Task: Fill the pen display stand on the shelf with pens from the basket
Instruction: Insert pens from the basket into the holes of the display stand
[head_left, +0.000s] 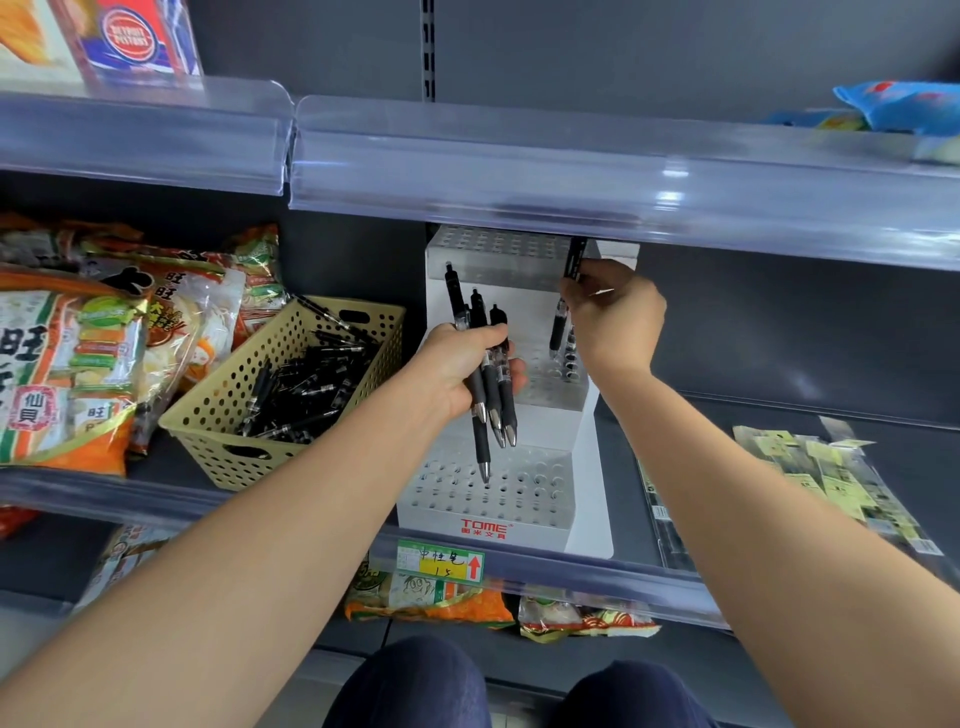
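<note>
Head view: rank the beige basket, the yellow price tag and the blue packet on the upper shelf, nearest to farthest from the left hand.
1. Beige basket, just left of the left hand gripping pens.
2. Yellow price tag, below, on the shelf's front rail.
3. Blue packet, upper shelf, far right.

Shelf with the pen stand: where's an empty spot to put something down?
Best: the bare dark shelf between the stand and the packets. A small patch lies in front of the basket. The left is crowded: snack bags sit right beside the basket. The left hand and right hand hold pens before the stand.
</note>
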